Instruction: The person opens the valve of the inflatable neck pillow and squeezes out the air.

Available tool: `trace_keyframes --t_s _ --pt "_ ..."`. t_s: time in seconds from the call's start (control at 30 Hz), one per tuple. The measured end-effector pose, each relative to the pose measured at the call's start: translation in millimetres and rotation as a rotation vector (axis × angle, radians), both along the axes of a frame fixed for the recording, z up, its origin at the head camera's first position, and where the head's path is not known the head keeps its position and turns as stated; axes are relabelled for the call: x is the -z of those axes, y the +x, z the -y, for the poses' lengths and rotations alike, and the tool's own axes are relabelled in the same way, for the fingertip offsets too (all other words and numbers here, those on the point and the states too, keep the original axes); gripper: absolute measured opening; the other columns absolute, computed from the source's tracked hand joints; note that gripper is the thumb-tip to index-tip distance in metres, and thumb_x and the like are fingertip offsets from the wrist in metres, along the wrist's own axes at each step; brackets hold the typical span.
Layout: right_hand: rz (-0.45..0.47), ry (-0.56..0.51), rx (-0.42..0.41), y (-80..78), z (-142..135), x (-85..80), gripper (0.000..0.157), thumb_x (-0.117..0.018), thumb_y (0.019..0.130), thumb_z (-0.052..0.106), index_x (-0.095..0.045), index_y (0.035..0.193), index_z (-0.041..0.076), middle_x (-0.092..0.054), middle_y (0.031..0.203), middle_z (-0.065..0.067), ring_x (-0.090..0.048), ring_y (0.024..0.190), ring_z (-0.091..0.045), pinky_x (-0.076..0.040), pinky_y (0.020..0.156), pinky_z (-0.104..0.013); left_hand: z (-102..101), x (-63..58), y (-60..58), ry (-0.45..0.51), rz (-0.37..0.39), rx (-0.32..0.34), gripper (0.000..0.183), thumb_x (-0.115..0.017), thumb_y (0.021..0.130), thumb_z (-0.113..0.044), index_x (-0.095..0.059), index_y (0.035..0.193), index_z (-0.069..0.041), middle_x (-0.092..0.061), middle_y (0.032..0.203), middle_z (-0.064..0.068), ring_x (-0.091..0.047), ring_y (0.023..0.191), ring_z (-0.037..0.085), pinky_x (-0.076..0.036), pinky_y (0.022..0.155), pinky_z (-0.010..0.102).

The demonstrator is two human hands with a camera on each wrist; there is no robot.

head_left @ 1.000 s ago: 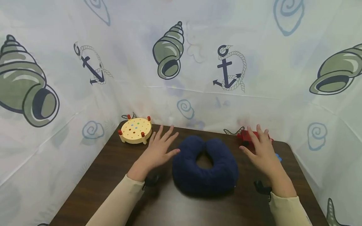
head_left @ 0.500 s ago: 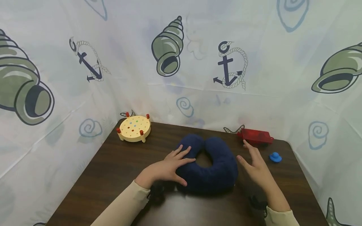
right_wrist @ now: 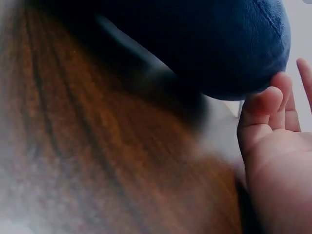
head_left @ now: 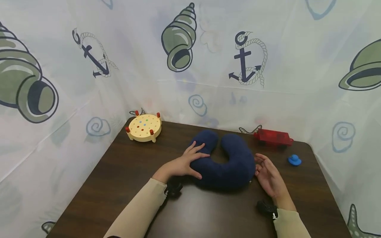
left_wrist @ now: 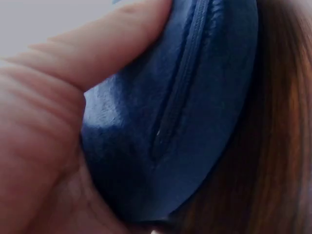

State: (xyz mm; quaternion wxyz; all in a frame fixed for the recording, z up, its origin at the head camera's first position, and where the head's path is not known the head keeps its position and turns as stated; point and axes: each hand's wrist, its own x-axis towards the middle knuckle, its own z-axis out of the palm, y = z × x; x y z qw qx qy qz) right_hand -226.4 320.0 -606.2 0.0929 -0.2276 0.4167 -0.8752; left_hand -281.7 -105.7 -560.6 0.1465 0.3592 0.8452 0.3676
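A dark blue U-shaped neck pillow (head_left: 224, 172) lies on the dark wooden table (head_left: 193, 211), its opening facing the far side. My left hand (head_left: 186, 164) holds the pillow's left arm, fingers spread over the top and thumb on the near side. The left wrist view shows the palm and thumb against the pillow (left_wrist: 209, 97), beside a zipper (left_wrist: 183, 78). My right hand (head_left: 270, 178) is at the pillow's right side, palm turned inward and fingers loosely bent. In the right wrist view its fingertips (right_wrist: 265, 102) are right at the pillow's underside.
A cream round toy stool (head_left: 145, 128) with red-tipped pegs stands at the back left. A red toy wagon (head_left: 274, 137) sits at the back right, with a small blue hat-shaped piece (head_left: 294, 160) in front of it. Patterned fabric walls (head_left: 214, 105) border the table.
My left hand has come down from the air onto the pillow's left arm. My right hand has lowered and moved left to the pillow's right side. The pillow keeps its place on the table.
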Motion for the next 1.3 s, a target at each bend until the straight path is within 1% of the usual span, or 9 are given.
trace_keyframes --t_s 0.1,0.17,0.27,0.43,0.53,0.67,0.9,1.13,1.3 --pt "-0.006 -0.046 -0.061 -2.6 0 1.3 0.042 -0.019 0.120 0.012 -0.048 0.149 0.002 -0.063 0.131 -0.007 -0.064 0.106 -0.021 -0.053 0.090 -0.029 1 7.5 -4.0 0.051 0.004 -0.025 0.090 -0.094 0.084 -0.044 -0.048 0.162 -0.044 -0.003 0.185 -0.011 0.021 0.170 0.026 -0.010 0.128 0.080" --pt "-0.003 -0.007 -0.075 -1.8 2 1.6 0.033 -0.027 0.119 0.011 -0.051 0.140 0.006 -0.064 0.122 -0.005 -0.063 0.099 -0.019 -0.051 0.085 -0.028 4 14.6 -4.7 0.089 0.008 -0.043 0.090 -0.095 0.084 -0.042 -0.048 0.161 -0.045 -0.002 0.185 -0.013 0.021 0.170 0.025 -0.008 0.129 0.079" --pt "0.001 0.069 -0.066 -3.0 5 -1.0 0.023 -0.039 0.117 0.011 -0.052 0.136 0.012 -0.063 0.114 -0.002 -0.062 0.096 -0.017 -0.050 0.082 -0.026 7 22.0 -7.1 0.181 0.008 -0.069 0.092 -0.096 0.084 -0.036 -0.047 0.162 -0.044 -0.004 0.186 -0.010 0.018 0.171 0.027 -0.006 0.129 0.080" --pt "-0.035 0.110 -0.069 -4.2 6 -1.8 0.029 -0.053 0.113 0.006 -0.048 0.140 0.013 -0.063 0.118 -0.004 -0.067 0.101 -0.018 -0.057 0.087 -0.024 7 31.1 -6.8 0.328 0.046 -0.103 0.095 -0.095 0.085 -0.027 -0.044 0.165 -0.034 -0.010 0.185 -0.010 0.014 0.172 0.028 -0.002 0.127 0.082" --pt "-0.064 0.072 -0.050 -3.4 9 -1.9 0.034 -0.050 0.113 0.001 -0.044 0.145 0.011 -0.063 0.119 -0.006 -0.068 0.102 -0.020 -0.059 0.087 -0.026 7 35.4 -5.7 0.362 0.061 -0.121 0.092 -0.095 0.085 -0.025 -0.048 0.163 -0.031 -0.013 0.185 -0.011 0.012 0.172 0.027 0.000 0.127 0.082" --pt "-0.079 0.075 0.043 -3.2 13 -3.1 0.031 -0.045 0.113 -0.005 -0.047 0.141 0.007 -0.063 0.116 -0.006 -0.068 0.098 -0.019 -0.059 0.083 -0.026 4 34.9 -6.7 0.371 0.034 -0.140 0.084 -0.095 0.086 -0.026 -0.055 0.159 -0.032 -0.019 0.184 -0.010 0.008 0.173 0.027 0.000 0.126 0.083" --pt "0.003 0.357 0.177 -3.8 16 -3.7 0.024 -0.058 0.107 -0.009 -0.062 0.111 0.015 -0.072 0.096 0.003 -0.071 0.086 -0.010 -0.059 0.073 -0.026 -3 26.4 -4.8 0.300 0.006 -0.118 0.078 -0.091 0.090 -0.030 -0.056 0.159 -0.033 -0.014 0.185 -0.005 0.015 0.171 0.034 0.001 0.124 0.086" --pt "0.028 0.331 0.254 -1.7 18 -8.0 0.019 -0.055 0.110 -0.004 -0.061 0.112 0.014 -0.073 0.096 0.001 -0.072 0.083 -0.011 -0.056 0.068 -0.025 1 24.9 -6.7 0.238 0.005 -0.085 0.091 -0.093 0.087 -0.030 -0.047 0.165 -0.039 -0.003 0.186 -0.010 0.020 0.170 0.034 0.000 0.123 0.087" --pt "0.023 0.407 0.389 0.7 21 -13.4 0.010 -0.057 0.111 0.001 -0.063 0.108 0.009 -0.073 0.095 -0.002 -0.069 0.076 -0.011 -0.052 0.059 -0.024 -2 26.1 -7.2 0.236 -0.002 -0.105 0.086 -0.090 0.091 -0.035 -0.047 0.165 -0.040 -0.005 0.186 -0.009 0.019 0.171 0.032 -0.001 0.123 0.087"
